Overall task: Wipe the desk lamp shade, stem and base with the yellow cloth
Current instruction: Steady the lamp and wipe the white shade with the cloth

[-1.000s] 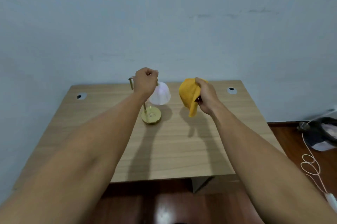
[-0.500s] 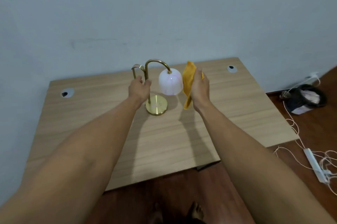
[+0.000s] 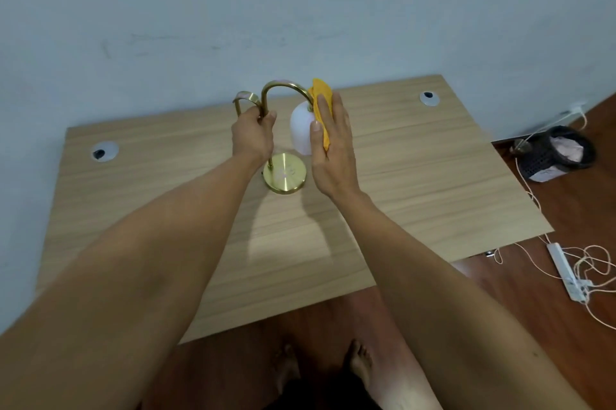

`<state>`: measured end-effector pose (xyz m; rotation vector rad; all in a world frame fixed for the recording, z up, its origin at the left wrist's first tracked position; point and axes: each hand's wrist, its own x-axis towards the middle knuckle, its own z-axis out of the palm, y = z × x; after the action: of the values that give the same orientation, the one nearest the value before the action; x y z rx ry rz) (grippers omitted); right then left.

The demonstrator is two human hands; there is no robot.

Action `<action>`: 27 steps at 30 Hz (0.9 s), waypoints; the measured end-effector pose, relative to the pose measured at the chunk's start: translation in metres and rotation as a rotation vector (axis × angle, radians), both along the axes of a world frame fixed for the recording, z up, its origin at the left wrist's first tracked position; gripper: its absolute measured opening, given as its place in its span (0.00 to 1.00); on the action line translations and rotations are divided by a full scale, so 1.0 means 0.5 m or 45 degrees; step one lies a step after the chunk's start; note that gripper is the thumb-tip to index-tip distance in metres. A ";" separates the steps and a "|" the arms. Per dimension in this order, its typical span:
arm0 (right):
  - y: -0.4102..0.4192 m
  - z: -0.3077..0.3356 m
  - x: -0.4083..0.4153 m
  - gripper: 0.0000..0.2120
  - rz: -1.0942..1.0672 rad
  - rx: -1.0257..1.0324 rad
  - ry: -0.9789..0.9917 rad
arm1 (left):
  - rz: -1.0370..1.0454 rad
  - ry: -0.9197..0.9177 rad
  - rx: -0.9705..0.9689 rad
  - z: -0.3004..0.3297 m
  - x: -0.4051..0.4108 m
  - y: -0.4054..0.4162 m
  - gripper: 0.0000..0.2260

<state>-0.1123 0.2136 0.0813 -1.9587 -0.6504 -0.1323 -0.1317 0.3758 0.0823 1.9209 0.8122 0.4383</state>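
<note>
left hand grip closed on stem | right hand flat, pressing yellow cloth on shade | base mid-surface, clear of edges

You are looking down at a wooden desk pushed against a pale blue wall. It has two round cable grommets, one near the left rear corner and one near the right rear corner. To your right, on the dark wood floor, a black mesh bin stands by the wall with something pink inside. Nearer you on that side lies a white power strip, with pale cords looped around it and trailing toward the wall. Your bare feet show below the desk's near edge.
</note>
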 end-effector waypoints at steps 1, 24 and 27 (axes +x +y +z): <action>-0.002 -0.008 0.001 0.24 -0.002 0.005 -0.001 | 0.002 -0.001 -0.007 0.002 0.001 0.000 0.12; 0.029 -0.040 -0.070 0.27 -0.153 0.189 0.061 | -0.016 0.040 -0.035 0.013 0.001 0.002 0.11; 0.018 -0.045 -0.075 0.26 -0.202 0.217 0.118 | -0.022 0.059 -0.025 0.014 -0.003 0.003 0.11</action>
<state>-0.1499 0.2225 0.0587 -1.8384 -0.4094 -0.1872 -0.1332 0.3775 0.0892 1.9248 0.8263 0.3758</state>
